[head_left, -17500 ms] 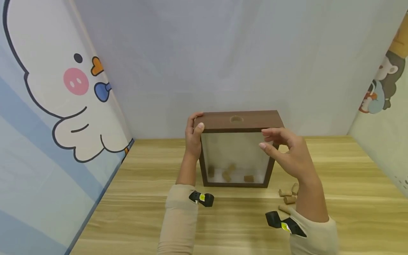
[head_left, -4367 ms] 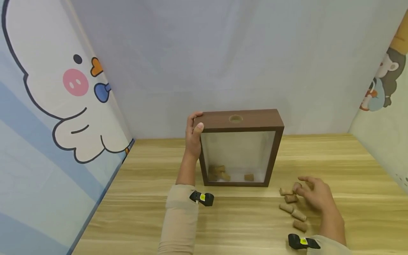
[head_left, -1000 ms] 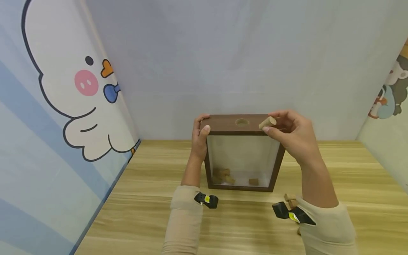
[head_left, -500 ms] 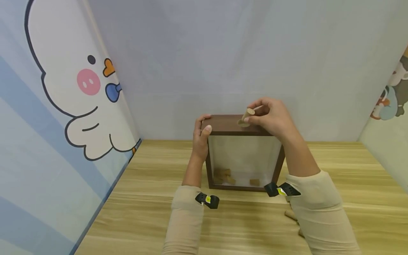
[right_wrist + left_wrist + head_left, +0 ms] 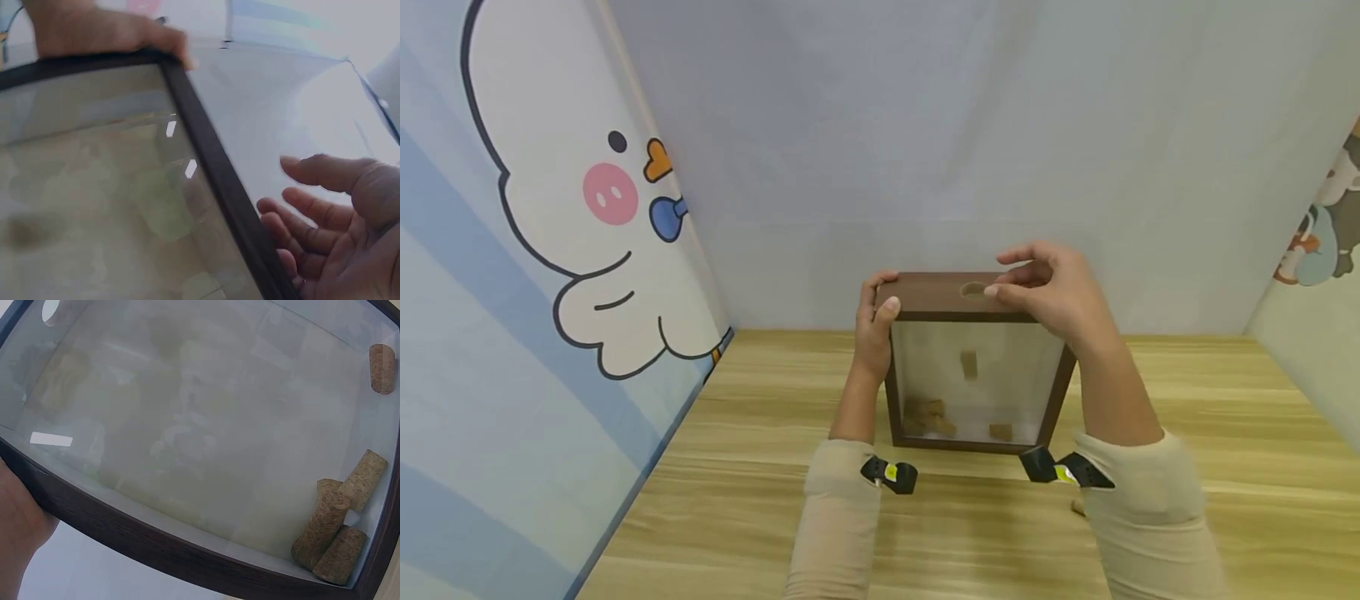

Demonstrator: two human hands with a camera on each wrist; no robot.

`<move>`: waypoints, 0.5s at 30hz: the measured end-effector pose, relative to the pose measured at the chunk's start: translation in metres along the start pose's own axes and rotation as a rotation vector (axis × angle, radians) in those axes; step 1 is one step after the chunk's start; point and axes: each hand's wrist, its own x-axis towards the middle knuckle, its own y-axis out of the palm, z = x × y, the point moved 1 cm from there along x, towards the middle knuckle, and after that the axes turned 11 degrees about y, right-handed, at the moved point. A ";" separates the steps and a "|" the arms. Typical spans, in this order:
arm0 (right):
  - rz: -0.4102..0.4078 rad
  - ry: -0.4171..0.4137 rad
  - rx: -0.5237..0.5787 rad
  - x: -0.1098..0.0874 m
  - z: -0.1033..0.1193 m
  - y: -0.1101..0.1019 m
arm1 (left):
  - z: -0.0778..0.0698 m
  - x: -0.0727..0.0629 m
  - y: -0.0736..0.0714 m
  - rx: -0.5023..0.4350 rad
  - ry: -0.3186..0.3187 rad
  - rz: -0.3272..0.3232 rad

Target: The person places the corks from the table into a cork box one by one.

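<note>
A brown wooden shadow box with a clear front stands upright on the table. My left hand grips its upper left corner, thumb in front and fingers behind. Beside the round hole in the top, my right hand hovers with parted fingers and holds nothing; its relaxed fingers show in the right wrist view too. A slightly blurred cork is in mid-air inside the box. Several corks are heaped in one bottom corner, and a single cork lies apart from them.
On the wood-grain table, a loose cork peeks out beside my right sleeve, which covers the area around it. A pale backdrop rises close behind the box. A cartoon-printed panel borders the left side.
My right hand carried a cork from the box's right side to the hole and let it go; the cork now drops inside. The fingers have parted. My left hand keeps its grip.
</note>
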 end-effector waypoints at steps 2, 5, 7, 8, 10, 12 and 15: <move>-0.044 -0.091 0.055 -0.014 -0.009 -0.002 | -0.004 0.000 0.002 0.007 -0.002 0.004; -0.081 -0.236 0.157 -0.032 -0.026 -0.004 | -0.019 0.000 0.005 0.023 -0.001 0.006; -0.089 -0.308 0.215 -0.042 -0.037 -0.005 | -0.028 -0.001 0.008 0.033 -0.003 0.006; -0.089 -0.332 0.239 -0.046 -0.043 -0.006 | -0.031 -0.001 0.009 0.034 -0.003 0.008; -0.099 -0.369 0.247 -0.053 -0.053 -0.007 | -0.034 -0.001 0.009 0.037 -0.008 0.009; -0.104 -0.401 0.226 -0.058 -0.063 -0.009 | -0.032 -0.001 0.008 0.035 -0.009 0.005; -0.104 -0.433 0.183 -0.064 -0.076 -0.011 | -0.019 -0.001 0.004 0.024 -0.002 0.003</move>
